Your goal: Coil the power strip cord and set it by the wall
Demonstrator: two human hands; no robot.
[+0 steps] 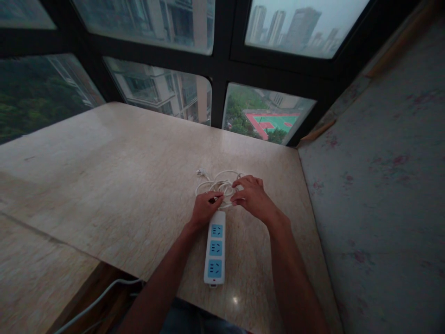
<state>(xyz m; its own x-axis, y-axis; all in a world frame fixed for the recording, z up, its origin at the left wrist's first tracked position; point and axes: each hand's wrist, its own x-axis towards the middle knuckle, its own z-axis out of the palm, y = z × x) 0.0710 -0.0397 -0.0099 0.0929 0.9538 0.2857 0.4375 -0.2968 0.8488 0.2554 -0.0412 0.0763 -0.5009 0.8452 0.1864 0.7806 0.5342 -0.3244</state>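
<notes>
A white power strip [215, 248] with three blue sockets lies lengthwise on the beige stone sill [114, 185]. Its white cord [219, 182] is bundled in loops just beyond the strip's far end, with the plug [200, 172] sticking out at the far left. My left hand [205, 207] is closed on the near left of the cord bundle, fingers pinched around the loops. On the bundle's right side my right hand [252, 197] has its fingers curled onto the cord.
Dark-framed windows [215, 69] stand along the sill's far edge, looking down on buildings. A mottled grey wall [378, 185] rises at the right. Below the sill's near edge at the lower left runs another white cable [93, 304].
</notes>
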